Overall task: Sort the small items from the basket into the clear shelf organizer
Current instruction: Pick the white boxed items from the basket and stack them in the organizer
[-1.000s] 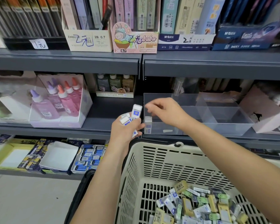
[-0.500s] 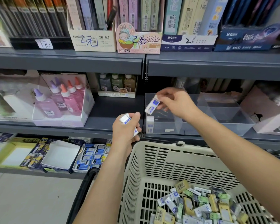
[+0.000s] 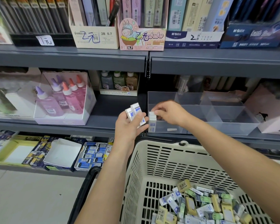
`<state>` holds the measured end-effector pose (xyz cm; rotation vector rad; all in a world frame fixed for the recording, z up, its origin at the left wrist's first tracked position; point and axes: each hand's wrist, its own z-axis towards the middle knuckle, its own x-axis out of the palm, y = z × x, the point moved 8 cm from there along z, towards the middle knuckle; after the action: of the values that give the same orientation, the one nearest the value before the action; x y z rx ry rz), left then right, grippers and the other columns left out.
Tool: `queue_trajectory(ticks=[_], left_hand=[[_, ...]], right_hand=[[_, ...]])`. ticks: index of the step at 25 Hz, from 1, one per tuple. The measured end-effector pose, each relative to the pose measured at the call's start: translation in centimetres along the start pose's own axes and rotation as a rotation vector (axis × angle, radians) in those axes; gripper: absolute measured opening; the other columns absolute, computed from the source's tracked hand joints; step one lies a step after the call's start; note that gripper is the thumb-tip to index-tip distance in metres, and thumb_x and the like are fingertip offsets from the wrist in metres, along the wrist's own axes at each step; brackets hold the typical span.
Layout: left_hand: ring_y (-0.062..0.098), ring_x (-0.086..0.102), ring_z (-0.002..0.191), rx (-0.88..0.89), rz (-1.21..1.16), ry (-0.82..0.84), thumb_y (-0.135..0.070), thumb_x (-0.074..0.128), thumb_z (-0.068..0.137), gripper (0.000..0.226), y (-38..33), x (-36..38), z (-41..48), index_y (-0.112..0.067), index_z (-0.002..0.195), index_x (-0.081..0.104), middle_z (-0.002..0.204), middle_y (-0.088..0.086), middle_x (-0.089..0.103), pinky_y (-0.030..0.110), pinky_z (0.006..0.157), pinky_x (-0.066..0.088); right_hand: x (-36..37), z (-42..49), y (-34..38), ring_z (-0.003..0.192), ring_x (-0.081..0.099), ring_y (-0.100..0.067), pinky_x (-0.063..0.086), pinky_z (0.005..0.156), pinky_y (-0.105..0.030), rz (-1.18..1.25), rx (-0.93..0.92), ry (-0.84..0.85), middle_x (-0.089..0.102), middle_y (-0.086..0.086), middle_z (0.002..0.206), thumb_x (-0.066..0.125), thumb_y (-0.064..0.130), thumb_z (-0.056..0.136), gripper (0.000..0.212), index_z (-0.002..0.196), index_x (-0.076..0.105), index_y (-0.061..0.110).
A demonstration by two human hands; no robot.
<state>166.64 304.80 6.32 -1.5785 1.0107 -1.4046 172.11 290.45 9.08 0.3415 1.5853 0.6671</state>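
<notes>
My left hand (image 3: 129, 126) holds a small bunch of white-and-blue erasers (image 3: 135, 112) just left of the clear shelf organizer (image 3: 217, 126). My right hand (image 3: 170, 113) reaches into the organizer's front left compartment, its fingertips on the top of a white eraser (image 3: 152, 116) that stands upright against the left wall beside another one. The cream basket (image 3: 168, 160) sits below, with a heap of several small erasers (image 3: 199, 206) in white, blue, yellow and green on its bottom.
The organizer stands on a grey shelf (image 3: 111, 126). A box of pink glue bottles (image 3: 63, 101) is to its left, a pink box (image 3: 271, 113) to its right. Pencil-lead boxes (image 3: 141, 36) fill the shelf above. Eraser trays (image 3: 90, 156) lie on the lower shelf.
My right hand took an eraser from the left hand's bunch, carried it over the organizer and lowered it into the front left compartment beside the standing one. The left hand rose slightly.
</notes>
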Motion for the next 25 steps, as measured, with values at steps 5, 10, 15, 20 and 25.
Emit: queue_trajectory(ticks=[5,10,15,20,25], left_hand=[[0.019,0.070,0.090,-0.027,0.028,0.010,-0.016,0.065,0.086,0.014,0.1,0.1,-0.1,-0.014,0.099,0.061,0.090,0.003,0.074,0.024,0.063,0.055],[0.019,0.071,0.084,-0.044,0.046,0.071,-0.020,0.064,0.086,0.024,0.1,0.7,-0.4,-0.009,0.107,0.059,0.097,0.010,0.072,0.022,0.059,0.054],[0.015,0.070,0.079,-0.055,0.015,0.069,-0.021,0.055,0.093,0.013,0.2,1.2,-0.6,-0.010,0.097,0.061,0.086,0.005,0.072,0.020,0.057,0.053],[0.010,0.062,0.065,-0.092,-0.080,0.103,-0.009,0.059,0.090,0.009,0.4,1.5,-0.5,-0.007,0.099,0.056,0.078,0.003,0.067,0.017,0.053,0.049],[0.009,0.059,0.065,0.018,0.087,0.047,-0.005,0.064,0.085,0.014,0.0,1.2,-0.3,-0.014,0.092,0.055,0.083,0.006,0.059,0.021,0.061,0.050]], right_hand=[[-0.7,-0.6,1.1,0.104,0.059,-0.014,0.043,0.093,-0.027,-0.098,-0.053,-0.029,0.066,0.000,0.116,0.050,0.020,0.094,0.026,0.115,0.064,0.019],[-2.2,-2.0,3.6,0.080,0.065,-0.005,0.052,0.080,-0.021,0.245,-0.172,-0.110,0.069,0.007,0.092,0.054,0.018,0.092,0.021,0.108,0.066,0.023],[-2.7,-1.9,3.4,0.073,0.063,0.002,0.049,0.069,-0.013,0.409,-0.151,-0.114,0.068,0.008,0.086,0.060,0.008,0.087,0.016,0.086,0.068,0.022],[-2.8,-2.4,2.4,0.075,0.067,-0.002,0.053,0.068,-0.015,0.626,-0.109,-0.076,0.070,0.007,0.082,0.057,0.005,0.089,0.020,0.087,0.067,0.023],[-2.4,-2.8,1.7,0.070,0.070,-0.008,0.052,0.058,-0.015,0.583,-0.027,-0.008,0.073,0.002,0.073,0.059,0.018,0.090,0.011,0.086,0.069,0.018]])
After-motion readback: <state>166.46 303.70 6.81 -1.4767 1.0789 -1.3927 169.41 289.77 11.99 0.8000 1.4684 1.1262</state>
